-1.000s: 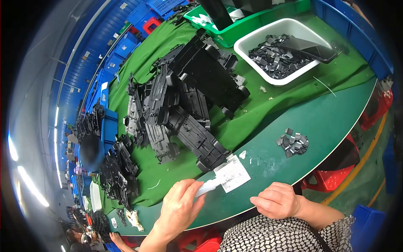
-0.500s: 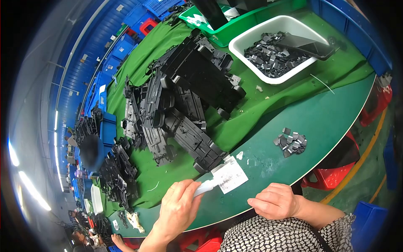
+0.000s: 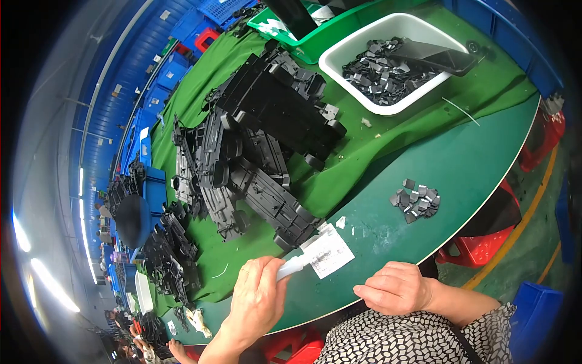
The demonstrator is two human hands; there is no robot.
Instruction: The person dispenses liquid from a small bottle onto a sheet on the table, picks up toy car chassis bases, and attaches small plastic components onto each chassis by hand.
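Note:
My left hand (image 3: 259, 297) is closed around a whitish, translucent small squeeze bottle (image 3: 292, 267). Its narrow end points at a white square card (image 3: 330, 253) with dark smudges, lying on the green tabletop (image 3: 370, 249); whether the tip touches the card I cannot tell. To the right, my right hand (image 3: 394, 290) hovers near the table's edge with curled fingers, and anything inside them is hidden. Beyond it lies a small heap of black pieces (image 3: 417, 200). Just past the card, black molded plastic parts (image 3: 273, 200) are piled on a green cloth (image 3: 357, 151).
A white tub (image 3: 388, 109) of small black pieces has a dark flat phone-like slab (image 3: 433, 57) across its rim. Behind it stands a green bin (image 3: 315, 45). Red stools (image 3: 479, 242) are beside the table. More black parts (image 3: 170, 255) lie at left.
The view has shifted slightly, so the table items sit a little further left and higher. Both hands keep nearly the same pose, with the bottle's end still over the card's left part.

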